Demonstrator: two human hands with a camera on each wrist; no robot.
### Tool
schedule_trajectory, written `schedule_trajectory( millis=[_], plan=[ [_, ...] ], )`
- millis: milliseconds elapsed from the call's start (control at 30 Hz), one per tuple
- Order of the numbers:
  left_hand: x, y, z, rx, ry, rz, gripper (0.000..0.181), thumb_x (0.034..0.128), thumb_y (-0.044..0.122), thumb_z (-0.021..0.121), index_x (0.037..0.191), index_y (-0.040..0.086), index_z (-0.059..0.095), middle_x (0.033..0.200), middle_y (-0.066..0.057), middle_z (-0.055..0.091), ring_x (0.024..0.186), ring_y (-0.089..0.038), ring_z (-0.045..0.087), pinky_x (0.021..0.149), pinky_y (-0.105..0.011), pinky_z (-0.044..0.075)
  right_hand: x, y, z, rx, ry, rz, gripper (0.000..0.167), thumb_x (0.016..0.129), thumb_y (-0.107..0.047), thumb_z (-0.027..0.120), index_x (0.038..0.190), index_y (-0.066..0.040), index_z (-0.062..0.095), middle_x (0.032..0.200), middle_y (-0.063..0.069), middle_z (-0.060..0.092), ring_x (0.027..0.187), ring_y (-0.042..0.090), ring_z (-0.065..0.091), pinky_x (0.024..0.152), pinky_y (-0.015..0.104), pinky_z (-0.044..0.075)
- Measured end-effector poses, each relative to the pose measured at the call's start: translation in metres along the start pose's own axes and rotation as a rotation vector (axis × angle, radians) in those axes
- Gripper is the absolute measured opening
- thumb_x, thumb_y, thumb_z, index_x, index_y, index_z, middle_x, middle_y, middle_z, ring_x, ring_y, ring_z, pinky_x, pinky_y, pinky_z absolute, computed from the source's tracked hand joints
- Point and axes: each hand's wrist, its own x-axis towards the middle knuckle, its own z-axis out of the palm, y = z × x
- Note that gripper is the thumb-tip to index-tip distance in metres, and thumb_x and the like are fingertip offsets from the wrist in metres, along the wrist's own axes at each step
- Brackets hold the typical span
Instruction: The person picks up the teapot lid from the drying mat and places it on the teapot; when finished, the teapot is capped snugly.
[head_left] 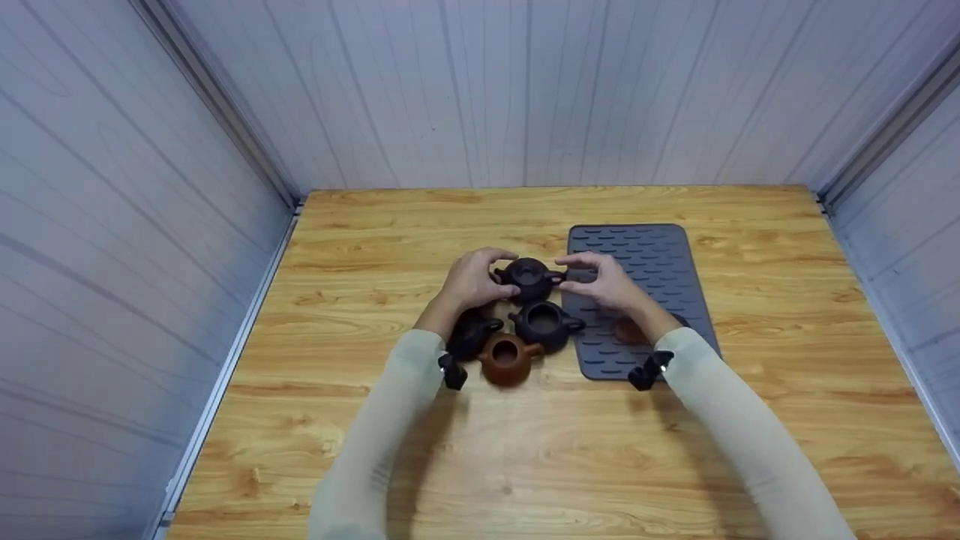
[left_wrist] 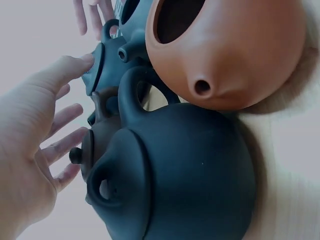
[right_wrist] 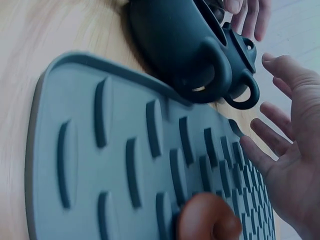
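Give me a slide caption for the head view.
Left hand and right hand flank a lidded dark teapot beside a ridged gray mat.

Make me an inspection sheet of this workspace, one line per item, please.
Surface: wooden table, with a grey ridged mat toward the right.
Job's things: dark lidded teapot between the hands; around it, a lidless dark teapot, orange-brown lidless teapot, black lidded teapot and brown lidded teapot; reddish-brown piece, probably a lid, on the mat.
Clutter: nothing seen.
Left hand: thumb at the first teapot's lid; contact unclear.
Right hand: fingers loose, beside that teapot's handle.
Cables: nothing seen.
Surroundings: pale walls on three sides.
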Motion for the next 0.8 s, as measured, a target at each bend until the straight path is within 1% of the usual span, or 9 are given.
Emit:
schedule_trajectory(
  millis=[133, 233, 333, 433, 600, 700, 800],
  plan=[
    [-0.007, 0.002, -0.002, -0.002, 0.021, 0.039, 0.061, 0.0971, 0.033, 0.090, 0.153, 0.019, 0.071, 0.162, -0.009, 0.068, 0.140, -0.035, 0.069, 0.131, -0.057, 0.045, -0.007, 0.001, -0.006, 0.001, -0.009, -0.007, 0.050, 0.105, -0.007, 0.079, 0.152, 0.006, 0.065, 0.161, 0.028, 0.062, 0.158, 0.050, 0.052, 0.131, 0.067, 0.043],
    [-0.012, 0.004, -0.003, -0.014, 0.029, 0.055, 0.059, 0.0964, 0.032, 0.091, 0.151, 0.018, 0.073, 0.158, -0.009, 0.071, 0.144, -0.035, 0.067, 0.128, -0.056, 0.048, -0.013, 0.002, -0.010, 0.003, -0.021, -0.020, 0.049, 0.106, -0.006, 0.078, 0.152, 0.006, 0.065, 0.160, 0.028, 0.062, 0.157, 0.050, 0.052, 0.129, 0.068, 0.045],
    [-0.016, 0.005, -0.003, -0.036, 0.024, 0.067, 0.056, 0.0959, 0.030, 0.092, 0.148, 0.016, 0.074, 0.150, -0.008, 0.074, 0.135, -0.034, 0.072, 0.119, -0.053, 0.054, -0.018, 0.002, -0.015, -0.015, -0.021, -0.023, 0.048, 0.106, -0.006, 0.078, 0.151, 0.004, 0.067, 0.160, 0.028, 0.062, 0.157, 0.050, 0.053, 0.129, 0.069, 0.045],
    [-0.021, 0.006, -0.002, -0.050, 0.026, 0.086, 0.053, 0.0950, 0.028, 0.093, 0.144, 0.015, 0.076, 0.141, -0.008, 0.078, 0.127, -0.033, 0.074, 0.111, -0.051, 0.058, -0.024, 0.003, -0.020, -0.046, -0.020, -0.028, 0.047, 0.106, -0.008, 0.079, 0.150, 0.002, 0.068, 0.160, 0.027, 0.063, 0.156, 0.050, 0.054, 0.130, 0.070, 0.043],
    [-0.029, 0.009, -0.002, -0.092, 0.026, 0.114, 0.051, 0.0941, 0.025, 0.094, 0.141, 0.012, 0.077, 0.137, -0.011, 0.078, 0.123, -0.037, 0.074, 0.106, -0.052, 0.059, -0.034, 0.005, -0.029, -0.068, -0.025, -0.027, 0.049, 0.105, -0.008, 0.080, 0.150, 0.004, 0.067, 0.162, 0.027, 0.061, 0.156, 0.050, 0.054, 0.128, 0.069, 0.044],
    [-0.035, 0.010, -0.001, -0.109, 0.007, 0.137, 0.052, 0.0938, 0.024, 0.093, 0.142, 0.011, 0.077, 0.135, -0.014, 0.077, 0.121, -0.038, 0.075, 0.105, -0.052, 0.060, -0.040, 0.006, -0.034, -0.083, -0.026, -0.031, 0.049, 0.104, -0.008, 0.080, 0.150, 0.005, 0.067, 0.163, 0.028, 0.061, 0.155, 0.050, 0.054, 0.126, 0.069, 0.047],
    [-0.038, 0.012, 0.001, -0.117, -0.015, 0.159, 0.054, 0.0938, 0.025, 0.094, 0.142, 0.011, 0.076, 0.136, -0.015, 0.078, 0.121, -0.037, 0.075, 0.106, -0.051, 0.061, -0.048, 0.006, -0.039, -0.104, -0.026, -0.036, 0.047, 0.104, -0.007, 0.080, 0.148, 0.005, 0.068, 0.163, 0.028, 0.060, 0.155, 0.049, 0.055, 0.126, 0.069, 0.047]
  ],
)
